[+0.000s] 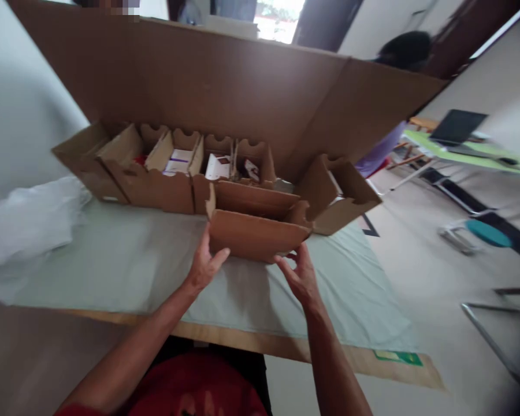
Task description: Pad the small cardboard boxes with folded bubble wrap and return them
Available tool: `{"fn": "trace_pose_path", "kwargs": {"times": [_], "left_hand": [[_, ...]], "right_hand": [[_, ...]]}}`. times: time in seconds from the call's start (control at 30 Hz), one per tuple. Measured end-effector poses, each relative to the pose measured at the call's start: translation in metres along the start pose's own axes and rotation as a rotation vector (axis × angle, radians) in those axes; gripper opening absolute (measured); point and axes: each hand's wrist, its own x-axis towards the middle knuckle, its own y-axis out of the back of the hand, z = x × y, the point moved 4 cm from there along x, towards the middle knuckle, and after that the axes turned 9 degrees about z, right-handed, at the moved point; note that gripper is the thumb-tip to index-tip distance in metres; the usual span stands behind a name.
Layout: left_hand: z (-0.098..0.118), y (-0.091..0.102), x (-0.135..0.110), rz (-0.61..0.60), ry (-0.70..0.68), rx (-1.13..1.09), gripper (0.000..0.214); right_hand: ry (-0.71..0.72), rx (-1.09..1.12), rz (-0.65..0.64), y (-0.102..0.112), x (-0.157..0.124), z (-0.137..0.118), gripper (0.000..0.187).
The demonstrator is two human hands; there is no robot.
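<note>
A brown cardboard box (260, 236) with an open top and notched ends is between my two hands, its long side facing me. My left hand (204, 264) grips its left end, thumb along the front face and the fingers hidden behind the edge. At the lower right corner, my right hand (300, 276) has its fingers curled around the box, thumb near the front. What lies inside it is too dark to make out. Just behind stands a row of similar boxes (173, 193), some holding white packets (219, 166) and a red item (140, 159).
Another cardboard box (340, 216) stands at an angle on the right. A tall cardboard panel (242, 86) rises behind the row. Clear plastic wrap (30, 225) lies on the cloth-covered table (125, 271) at left. Beyond are a green table (489, 153), a laptop (459, 127) and a teal-seated stool (489, 233).
</note>
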Motion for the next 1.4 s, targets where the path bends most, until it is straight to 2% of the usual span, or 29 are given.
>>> {"fn": "trace_pose_path", "kwargs": {"times": [0.1, 0.17, 0.2, 0.27, 0.33, 0.43, 0.53, 0.63, 0.73, 0.83, 0.93, 1.03, 1.1, 1.13, 1.2, 1.27, 1.3, 1.33, 1.4], "left_hand": [[-0.002, -0.002, 0.004, -0.018, -0.05, 0.023, 0.09], [-0.003, 0.012, 0.008, -0.012, -0.098, 0.094, 0.088], [-0.003, 0.027, 0.011, 0.017, -0.131, 0.149, 0.085], [-0.002, 0.073, 0.016, 0.139, -0.208, 0.3, 0.077], [0.0, 0.134, 0.021, 0.312, -0.272, 0.495, 0.065], [0.005, 0.232, 0.026, 0.541, -0.289, 0.823, 0.048], [0.013, 0.309, 0.033, 0.692, -0.218, 1.071, 0.045], [0.025, 0.355, 0.047, 0.811, -0.147, 1.193, 0.046], [0.03, 0.378, 0.069, 0.828, -0.075, 1.256, 0.046], [0.029, 0.391, 0.092, 0.784, 0.004, 1.279, 0.037], [0.03, 0.403, 0.106, 0.766, 0.034, 1.261, 0.016], [0.042, 0.409, 0.106, 0.8, -0.015, 1.236, 0.019], [0.053, 0.405, 0.094, 0.818, -0.072, 1.219, 0.023], [0.059, 0.397, 0.084, 0.804, -0.136, 1.209, 0.023], [0.069, 0.368, 0.054, 0.702, -0.358, 1.178, 0.022], [0.075, 0.324, 0.013, 0.476, -0.669, 1.109, 0.019], [0.074, 0.301, -0.012, 0.366, -0.783, 1.062, 0.019], [0.073, 0.28, -0.037, 0.273, -0.865, 1.007, 0.024], [0.066, 0.245, -0.082, 0.124, -0.918, 0.909, 0.036]], "right_hand": [[-0.013, 0.087, -0.01, -0.006, 0.0, 0.008, 0.064], [-0.074, 0.16, -0.011, -0.006, -0.01, 0.015, 0.075], [-0.132, 0.164, 0.003, -0.004, -0.018, 0.02, 0.08], [-0.283, 0.055, 0.042, 0.006, -0.039, 0.03, 0.082], [-0.39, -0.163, 0.019, 0.017, -0.062, 0.039, 0.076], [-0.318, -0.369, -0.087, 0.02, -0.077, 0.039, 0.062], [-0.188, -0.368, -0.193, -0.003, -0.064, 0.031, 0.059], [-0.128, -0.309, -0.203, -0.039, -0.038, 0.017, 0.064], [-0.107, -0.281, -0.223, -0.066, -0.022, 0.004, 0.068], [-0.128, -0.303, -0.266, -0.069, -0.025, 0.002, 0.066], [-0.188, -0.306, -0.304, -0.057, -0.04, 0.01, 0.062], [-0.222, -0.289, -0.329, -0.043, -0.054, 0.018, 0.056], [-0.239, -0.276, -0.337, -0.04, -0.06, 0.018, 0.052], [-0.249, -0.264, -0.335, -0.042, -0.062, 0.015, 0.051], [-0.276, -0.2, -0.349, -0.051, -0.067, 0.005, 0.049], [-0.329, -0.062, -0.39, -0.067, -0.076, -0.011, 0.049], [-0.376, 0.036, -0.414, -0.077, -0.081, -0.019, 0.051], [-0.439, 0.147, -0.439, -0.089, -0.087, -0.027, 0.054], [-0.613, 0.431, -0.498, -0.113, -0.099, -0.04, 0.063]]}}
